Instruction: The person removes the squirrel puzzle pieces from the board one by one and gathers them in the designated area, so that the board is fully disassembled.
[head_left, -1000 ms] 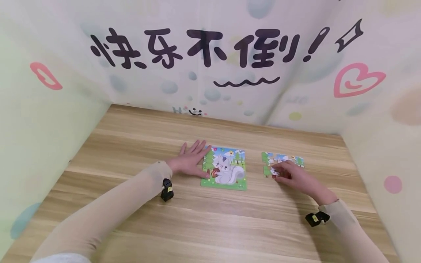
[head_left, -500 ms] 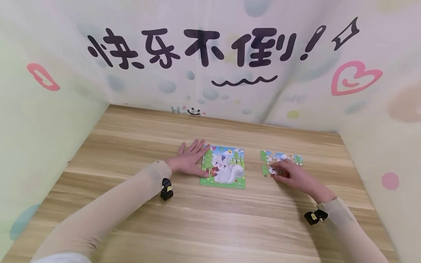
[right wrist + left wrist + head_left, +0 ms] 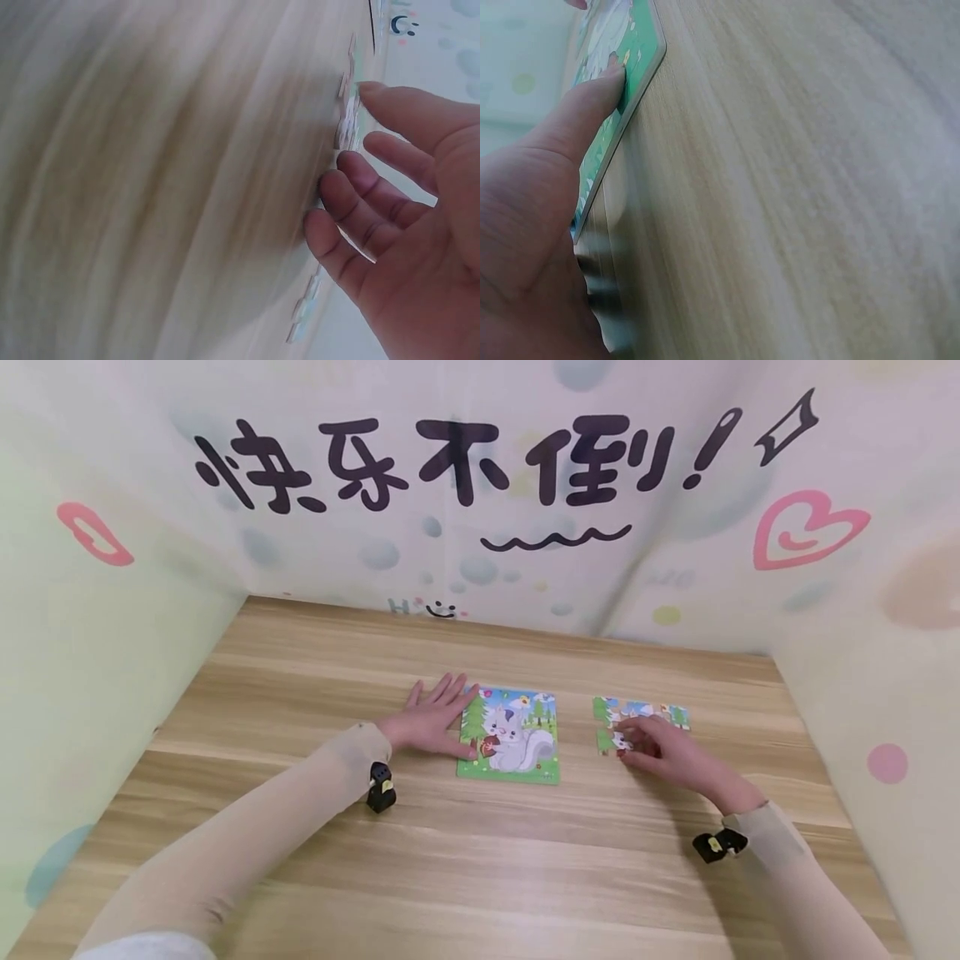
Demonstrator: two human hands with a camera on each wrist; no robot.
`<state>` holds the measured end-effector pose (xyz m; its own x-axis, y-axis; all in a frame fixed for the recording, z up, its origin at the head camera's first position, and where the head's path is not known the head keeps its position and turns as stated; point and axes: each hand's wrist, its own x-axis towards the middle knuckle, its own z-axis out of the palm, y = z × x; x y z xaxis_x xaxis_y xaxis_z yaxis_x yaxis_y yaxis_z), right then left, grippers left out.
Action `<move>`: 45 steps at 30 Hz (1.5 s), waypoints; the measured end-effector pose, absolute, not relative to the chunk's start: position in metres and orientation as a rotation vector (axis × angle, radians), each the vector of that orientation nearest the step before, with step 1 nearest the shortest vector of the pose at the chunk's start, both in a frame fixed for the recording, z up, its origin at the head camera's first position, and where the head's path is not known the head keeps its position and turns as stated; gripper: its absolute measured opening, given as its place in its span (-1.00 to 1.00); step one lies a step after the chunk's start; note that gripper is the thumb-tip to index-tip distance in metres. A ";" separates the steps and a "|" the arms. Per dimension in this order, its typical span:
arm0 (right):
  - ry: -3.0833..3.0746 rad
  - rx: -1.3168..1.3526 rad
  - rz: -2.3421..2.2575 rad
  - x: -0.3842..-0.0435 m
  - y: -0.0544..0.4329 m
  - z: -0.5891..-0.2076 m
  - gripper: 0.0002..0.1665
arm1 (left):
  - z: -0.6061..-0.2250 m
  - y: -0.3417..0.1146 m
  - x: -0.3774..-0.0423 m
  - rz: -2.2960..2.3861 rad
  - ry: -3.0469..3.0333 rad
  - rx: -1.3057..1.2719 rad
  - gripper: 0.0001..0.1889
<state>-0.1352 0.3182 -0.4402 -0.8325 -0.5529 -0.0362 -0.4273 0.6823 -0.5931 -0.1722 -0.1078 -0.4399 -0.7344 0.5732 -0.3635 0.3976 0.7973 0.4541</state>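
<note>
A square picture [image 3: 517,752] of a grey squirrel with an acorn lies flat on the table. My left hand [image 3: 427,727] rests at its left edge with fingers spread, and in the left wrist view the thumb [image 3: 600,94] presses on the picture's surface. To the right lies a partly joined group of jigsaw pieces [image 3: 606,708] with matching artwork. My right hand [image 3: 671,756] is over this group, its thumb and index finger pinching a puzzle piece [image 3: 621,741] with part of the squirrel's face. The hand hides several other pieces. In the right wrist view the remaining fingers [image 3: 349,247] curl loosely.
The wood-grain table [image 3: 480,860] is walled at the back and sides by a printed cloth [image 3: 450,560] with large black characters. A puzzle piece [image 3: 678,717] lies at the group's right end. A small black device [image 3: 381,789] is strapped to each wrist.
The right thumb and index finger have spread slightly apart at the puzzle piece. My left hand stays on the picture's edge. The head view has shifted a little.
</note>
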 end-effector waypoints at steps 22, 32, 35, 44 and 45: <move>2.720 -0.910 -0.618 -0.145 0.234 -0.419 -0.53 | -0.436 -0.109 -0.173 0.495 2.485 0.718 0.21; 2.656 -0.971 -0.598 -0.152 0.199 -0.422 -0.49 | -0.436 -0.108 -0.173 0.477 2.487 0.728 0.21; 2.650 -0.983 -0.594 -0.153 0.190 -0.424 -0.51 | -0.435 -0.108 -0.173 0.480 2.485 0.727 0.22; 2.680 -0.926 -0.538 -0.155 0.169 -0.424 -0.38 | -0.437 -0.108 -0.173 0.470 2.490 0.731 0.21; 2.671 -0.907 -0.534 -0.155 0.167 -0.423 -0.34 | -0.437 -0.108 -0.172 0.468 2.490 0.730 0.21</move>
